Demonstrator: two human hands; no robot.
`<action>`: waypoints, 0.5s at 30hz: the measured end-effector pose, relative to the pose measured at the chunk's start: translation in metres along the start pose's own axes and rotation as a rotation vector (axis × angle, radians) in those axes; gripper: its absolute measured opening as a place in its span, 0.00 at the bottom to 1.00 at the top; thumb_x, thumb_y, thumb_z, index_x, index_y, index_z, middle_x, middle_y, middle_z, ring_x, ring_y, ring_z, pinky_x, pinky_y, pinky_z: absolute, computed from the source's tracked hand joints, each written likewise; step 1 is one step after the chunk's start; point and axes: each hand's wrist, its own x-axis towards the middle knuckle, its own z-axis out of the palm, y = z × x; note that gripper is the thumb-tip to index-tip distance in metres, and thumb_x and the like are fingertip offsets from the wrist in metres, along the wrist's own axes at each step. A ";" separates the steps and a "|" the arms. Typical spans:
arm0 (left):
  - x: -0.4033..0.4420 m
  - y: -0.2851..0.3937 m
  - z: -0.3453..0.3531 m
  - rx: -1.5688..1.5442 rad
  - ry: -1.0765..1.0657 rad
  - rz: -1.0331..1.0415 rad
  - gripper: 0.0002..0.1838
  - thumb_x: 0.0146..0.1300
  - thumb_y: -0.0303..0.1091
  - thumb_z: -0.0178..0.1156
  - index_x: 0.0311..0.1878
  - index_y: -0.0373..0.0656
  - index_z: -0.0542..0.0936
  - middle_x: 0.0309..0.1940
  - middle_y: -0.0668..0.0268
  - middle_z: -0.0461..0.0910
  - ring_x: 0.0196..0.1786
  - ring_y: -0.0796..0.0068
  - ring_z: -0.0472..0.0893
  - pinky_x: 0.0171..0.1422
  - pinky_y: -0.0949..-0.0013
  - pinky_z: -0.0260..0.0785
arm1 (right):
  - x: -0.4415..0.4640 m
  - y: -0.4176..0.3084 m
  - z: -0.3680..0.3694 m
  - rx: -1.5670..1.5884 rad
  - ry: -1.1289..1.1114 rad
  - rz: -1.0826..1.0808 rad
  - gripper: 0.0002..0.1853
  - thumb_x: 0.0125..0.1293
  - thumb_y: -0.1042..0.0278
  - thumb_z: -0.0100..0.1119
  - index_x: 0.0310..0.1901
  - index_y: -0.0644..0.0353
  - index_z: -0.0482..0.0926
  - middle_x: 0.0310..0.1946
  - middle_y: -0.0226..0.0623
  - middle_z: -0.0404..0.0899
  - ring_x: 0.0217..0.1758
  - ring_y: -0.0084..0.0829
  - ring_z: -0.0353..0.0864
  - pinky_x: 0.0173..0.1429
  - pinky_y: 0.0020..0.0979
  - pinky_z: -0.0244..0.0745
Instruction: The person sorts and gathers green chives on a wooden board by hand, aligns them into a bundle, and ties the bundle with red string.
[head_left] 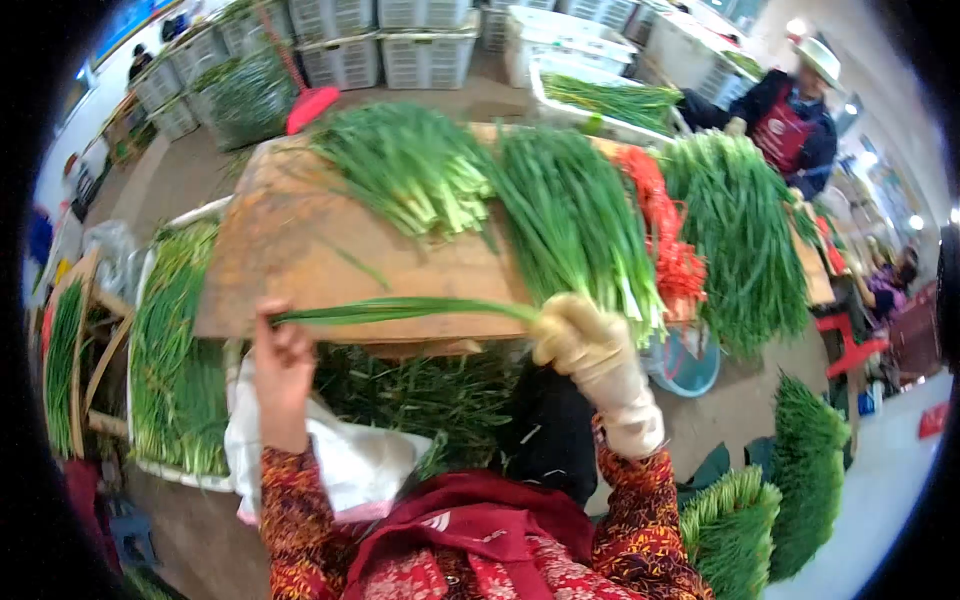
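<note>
A thin bunch of green chives [410, 309] stretches level across the front of the wooden board. My right hand [590, 345], in a pale rubber glove, is closed round one end of it. The bare fingers of my left hand [282, 370] pinch the leaf tips at the other end. Just beyond my right hand lies a large heap of chives [570, 215], its pale ends toward me. Another chive pile [410, 165] rests at the board's far edge. Red ties [665, 235] lie right of the heap, beside more chives [735, 230] that droop over the edge.
The wooden board [270, 250] has a few loose leaves on it. A white crate of chives [180, 350] stands left, and a white sack [320, 450] hangs below. Trimmings lie under the board. A blue bucket [685, 365] sits right. A co-worker [790, 120] is at the far right.
</note>
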 end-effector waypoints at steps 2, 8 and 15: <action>0.008 0.028 -0.031 -0.039 -0.008 -0.009 0.08 0.67 0.35 0.44 0.41 0.43 0.71 0.34 0.71 0.73 0.23 0.84 0.67 0.23 0.82 0.58 | 0.003 -0.016 -0.038 -0.154 0.300 -0.188 0.11 0.62 0.59 0.56 0.34 0.59 0.76 0.19 0.24 0.72 0.22 0.18 0.70 0.27 0.20 0.66; -0.006 0.007 -0.016 -0.012 0.088 -0.054 0.08 0.68 0.36 0.43 0.40 0.44 0.70 0.31 0.71 0.72 0.25 0.86 0.65 0.25 0.81 0.57 | 0.021 -0.035 -0.141 0.053 0.756 -0.481 0.11 0.62 0.57 0.55 0.33 0.57 0.76 0.19 0.26 0.71 0.18 0.15 0.61 0.25 0.19 0.62; -0.033 -0.060 0.000 0.435 0.113 -0.441 0.10 0.66 0.42 0.48 0.38 0.47 0.71 0.32 0.72 0.73 0.27 0.84 0.68 0.28 0.77 0.64 | 0.039 0.079 -0.228 -0.424 0.838 0.010 0.10 0.63 0.60 0.54 0.30 0.58 0.75 0.17 0.25 0.73 0.18 0.15 0.61 0.24 0.21 0.58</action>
